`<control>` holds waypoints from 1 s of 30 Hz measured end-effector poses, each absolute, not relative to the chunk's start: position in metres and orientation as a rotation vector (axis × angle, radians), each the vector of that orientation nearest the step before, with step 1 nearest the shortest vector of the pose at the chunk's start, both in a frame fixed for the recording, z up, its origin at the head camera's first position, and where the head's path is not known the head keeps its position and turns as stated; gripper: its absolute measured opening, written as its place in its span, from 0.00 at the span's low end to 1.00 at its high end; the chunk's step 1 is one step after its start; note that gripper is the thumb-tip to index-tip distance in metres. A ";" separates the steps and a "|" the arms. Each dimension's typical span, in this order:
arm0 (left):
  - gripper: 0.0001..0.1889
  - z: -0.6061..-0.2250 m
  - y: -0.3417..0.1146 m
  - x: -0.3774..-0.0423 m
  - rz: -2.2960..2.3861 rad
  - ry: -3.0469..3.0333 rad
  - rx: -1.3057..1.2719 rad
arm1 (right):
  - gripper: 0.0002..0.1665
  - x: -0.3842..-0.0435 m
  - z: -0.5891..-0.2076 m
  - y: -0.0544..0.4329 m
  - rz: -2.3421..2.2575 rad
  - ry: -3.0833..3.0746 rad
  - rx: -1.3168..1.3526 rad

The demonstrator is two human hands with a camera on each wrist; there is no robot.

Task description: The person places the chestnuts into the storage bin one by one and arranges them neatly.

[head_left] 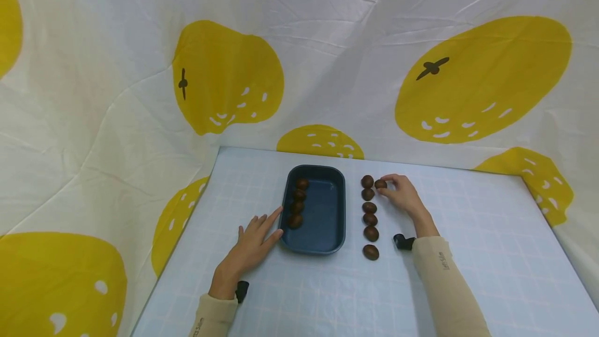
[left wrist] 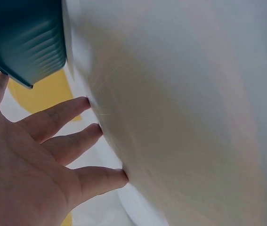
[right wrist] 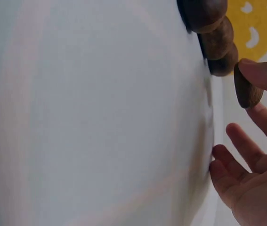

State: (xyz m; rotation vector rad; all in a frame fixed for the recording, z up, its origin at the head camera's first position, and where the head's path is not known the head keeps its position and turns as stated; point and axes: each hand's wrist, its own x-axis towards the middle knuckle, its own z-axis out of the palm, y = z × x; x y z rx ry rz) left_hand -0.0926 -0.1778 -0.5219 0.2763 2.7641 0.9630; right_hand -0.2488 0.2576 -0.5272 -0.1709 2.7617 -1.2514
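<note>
My right hand [head_left: 401, 194] pinches a brown, rounded, chestnut-like piece [head_left: 381, 184] between thumb and index finger, beside the top of a column of similar brown pieces [head_left: 369, 219]. Seen from the right wrist, the pinched piece [right wrist: 247, 87] is tilted on edge, and the other fingers are spread near the tabletop. My left hand [head_left: 252, 243] rests with straight, spread fingers at the left side of a dark blue tray [head_left: 311, 249]. Its thumb touches the tray's rim, while other fingertips [left wrist: 116, 178] meet the table. Several brown pieces [head_left: 297, 206] line the tray's left side.
A light blue checked cloth [head_left: 318, 295] covers the table. Behind and to the left hangs a white sheet [head_left: 337, 92] printed with yellow fruit. A black wrist camera [head_left: 403, 242] sticks out by the right wrist, another [head_left: 242, 291] by the left.
</note>
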 end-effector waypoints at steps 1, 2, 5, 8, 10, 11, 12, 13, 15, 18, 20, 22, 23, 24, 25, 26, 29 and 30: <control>0.32 -0.521 -0.178 -0.092 0.965 2.762 0.278 | 0.25 -0.248 -0.526 0.257 -1.263 2.749 -0.164; 0.32 -0.521 -0.178 -0.092 0.966 2.761 0.279 | 0.25 -0.247 -0.524 0.256 -1.280 2.734 -0.152; 0.32 -0.521 -0.178 -0.092 0.966 2.762 0.279 | 0.26 -0.244 -0.518 0.253 -1.315 2.701 -0.151; 0.32 -0.521 -0.177 -0.092 0.962 2.765 0.273 | 0.26 -0.241 -0.509 0.248 -1.328 2.703 -0.186; 0.32 -0.521 -0.177 -0.092 0.960 2.767 0.270 | 0.25 -0.238 -0.503 0.243 -1.333 2.706 -0.208; 0.32 -0.521 -0.177 -0.092 0.965 2.770 0.273 | 0.25 -0.237 -0.499 0.241 -1.335 2.705 -0.222; 0.32 -0.521 -0.177 -0.091 0.967 2.774 0.273 | 0.24 -0.236 -0.496 0.238 -1.336 2.706 -0.233; 0.32 -0.522 -0.177 -0.091 0.973 2.778 0.278 | 0.24 -0.234 -0.493 0.236 -1.342 2.701 -0.241; 0.32 -0.522 -0.177 -0.091 0.978 2.785 0.281 | 0.24 -0.231 -0.488 0.231 -1.341 2.698 -0.268; 0.32 -0.522 -0.177 -0.091 0.978 2.789 0.282 | 0.25 -0.226 -0.481 0.224 -1.336 2.702 -0.322; 0.32 -0.521 -0.177 -0.091 0.972 2.783 0.279 | 0.25 -0.223 -0.476 0.218 -1.324 2.715 -0.377; 0.32 -0.521 -0.177 -0.091 0.975 2.781 0.280 | 0.24 -0.221 -0.473 0.213 -1.324 2.724 -0.432; 0.32 -0.521 -0.177 -0.091 0.975 2.780 0.280 | 0.24 -0.220 -0.471 0.210 -1.327 2.726 -0.465; 0.32 -0.521 -0.177 -0.091 0.974 2.781 0.281 | 0.23 -0.218 -0.469 0.208 -1.332 2.726 -0.497; 0.32 -0.521 -0.177 -0.091 0.972 2.781 0.280 | 0.22 -0.218 -0.467 0.205 -1.334 2.726 -0.524; 0.32 -0.521 -0.177 -0.092 0.971 2.783 0.281 | 0.22 -0.217 -0.465 0.202 -1.335 2.726 -0.549; 0.32 -0.522 -0.177 -0.092 0.967 2.792 0.284 | 0.21 -0.214 -0.459 0.194 -1.331 2.727 -0.609; 0.32 -0.522 -0.177 -0.092 0.967 2.793 0.285 | 0.22 -0.213 -0.457 0.191 -1.321 2.730 -0.629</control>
